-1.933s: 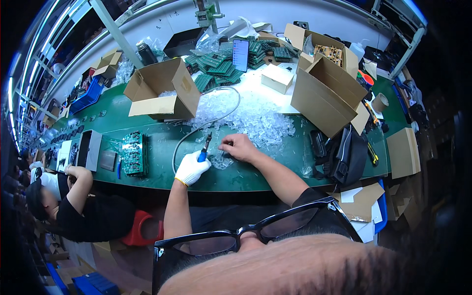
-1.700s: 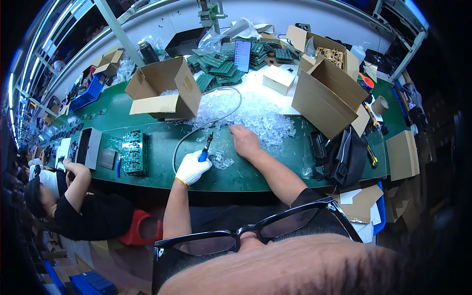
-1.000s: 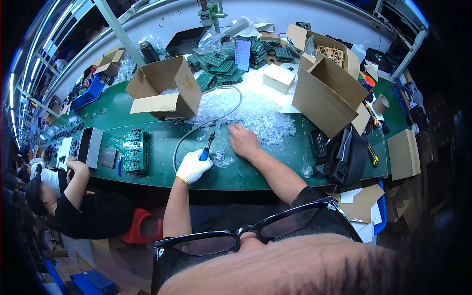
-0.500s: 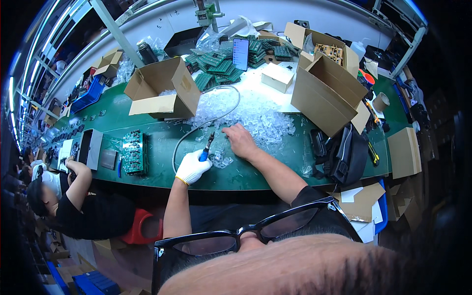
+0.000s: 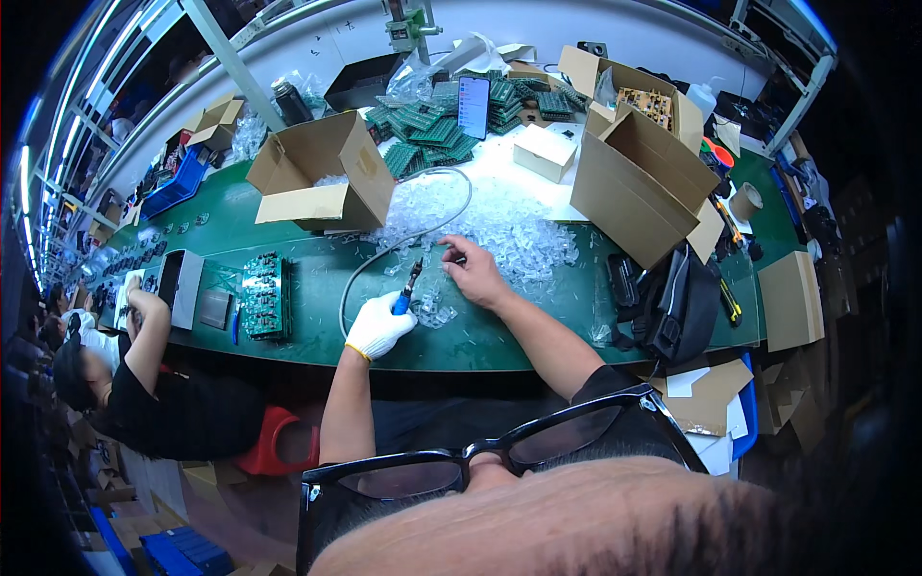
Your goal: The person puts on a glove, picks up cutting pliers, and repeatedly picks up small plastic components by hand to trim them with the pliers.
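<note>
My left hand (image 5: 379, 328), in a white knit glove, is wrapped round a blue-handled air nipper (image 5: 403, 300) whose metal tip points away from me. A grey hose (image 5: 348, 288) loops from near this hand over the bench. My bare right hand (image 5: 473, 276) is just right of the tip, thumb and forefinger curled together; anything between them is too small to make out. Beyond it spreads a heap of small clear plastic pieces (image 5: 523, 242). A smaller cluster of clear pieces (image 5: 434, 312) lies between my hands, near the bench's front.
On the green bench (image 5: 480, 350) stand an open carton (image 5: 303, 208) at left and another (image 5: 634, 187) at right. Green circuit boards (image 5: 432, 130) are piled behind, beside a phone (image 5: 473, 108). A black bag (image 5: 677, 302) lies right. A co-worker (image 5: 163, 403) sits at left.
My right hand has shifted slightly right, its fingers curling more, with a dark gap showing between them. The left hand keeps its grip on the nipper. The co-worker's hand has moved up a little.
</note>
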### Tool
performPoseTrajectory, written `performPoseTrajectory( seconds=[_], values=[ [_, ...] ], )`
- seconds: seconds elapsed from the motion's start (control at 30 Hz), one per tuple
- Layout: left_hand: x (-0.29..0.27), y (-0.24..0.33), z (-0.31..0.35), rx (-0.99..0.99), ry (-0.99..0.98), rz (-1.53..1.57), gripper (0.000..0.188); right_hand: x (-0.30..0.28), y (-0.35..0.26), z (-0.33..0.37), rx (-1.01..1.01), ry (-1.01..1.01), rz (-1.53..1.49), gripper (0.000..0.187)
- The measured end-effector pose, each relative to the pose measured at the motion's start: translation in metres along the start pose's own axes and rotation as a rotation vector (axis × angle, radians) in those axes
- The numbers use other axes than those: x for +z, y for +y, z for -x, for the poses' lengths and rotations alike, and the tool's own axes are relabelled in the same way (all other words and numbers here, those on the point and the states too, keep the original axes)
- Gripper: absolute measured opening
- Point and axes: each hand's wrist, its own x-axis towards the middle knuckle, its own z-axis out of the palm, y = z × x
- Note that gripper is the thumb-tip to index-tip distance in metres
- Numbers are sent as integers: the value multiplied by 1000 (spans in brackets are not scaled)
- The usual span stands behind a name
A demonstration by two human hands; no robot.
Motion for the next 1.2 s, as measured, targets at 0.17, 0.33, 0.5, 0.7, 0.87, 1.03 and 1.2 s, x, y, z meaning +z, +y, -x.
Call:
performPoseTrajectory(
  seconds=[0.17,0.33,0.5,0.7,0.87,1.03,1.2],
  values=[
    [-2,11,1,-19,-41,-23,36,-3,1,-2,284,-36,-697,55],
    [-6,9,-1,-18,-114,-32,36,-5,-10,-3,360,-65,-1004,70],
    [-10,9,-2,12,-151,-52,34,-9,-14,-3,396,-47,-1044,71],
    [-12,7,-3,1,-183,-25,34,-10,-15,-2,416,-45,-1026,72],
    [-12,6,-2,13,-203,29,34,-10,-17,-2,442,-46,-1034,72],
    [-14,8,0,-18,-206,113,32,-12,-14,-3,452,-32,-1088,72],
    [-14,8,-3,-12,-232,91,33,-13,-16,-3,451,-46,-1081,72]
  ],
)
